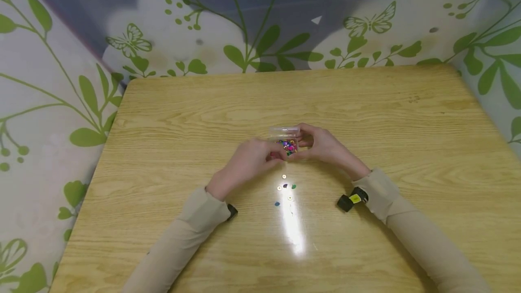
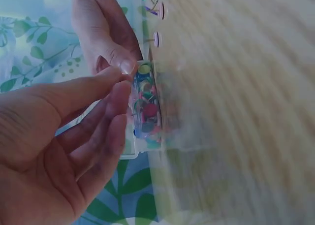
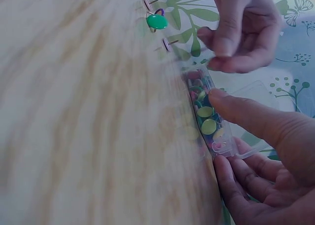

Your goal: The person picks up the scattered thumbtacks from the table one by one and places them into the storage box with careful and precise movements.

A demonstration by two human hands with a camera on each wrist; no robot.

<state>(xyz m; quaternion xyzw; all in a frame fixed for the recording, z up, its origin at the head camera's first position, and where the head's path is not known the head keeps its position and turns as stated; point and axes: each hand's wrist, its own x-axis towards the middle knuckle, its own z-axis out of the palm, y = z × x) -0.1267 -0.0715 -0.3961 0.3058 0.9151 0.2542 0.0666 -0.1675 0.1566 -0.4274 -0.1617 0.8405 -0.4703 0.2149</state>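
Note:
A small clear plastic box (image 3: 227, 145) with a hinged lid (image 1: 284, 131) stands on the table, its lid raised at the back. Many colourful thumbtacks (image 1: 290, 148) fill it. My right hand (image 1: 325, 145) grips the box at its right end, thumb along the near side and fingers behind. At the box's left end is my left hand (image 1: 253, 157), its fingers loosely bent. In the right wrist view the left fingertips (image 3: 224, 48) hang just above the box, with no thumbtack showing between them. Loose thumbtacks lie in front of the box, among them a green one (image 3: 157, 21).
The wood-grain table (image 1: 183, 116) meets a wall with printed green leaves (image 1: 268, 37) at the back. A blue thumbtack (image 1: 277, 203) lies nearest me, beside a bright light reflection (image 1: 294, 234). A black wrist device (image 1: 346, 202) sits under the right cuff.

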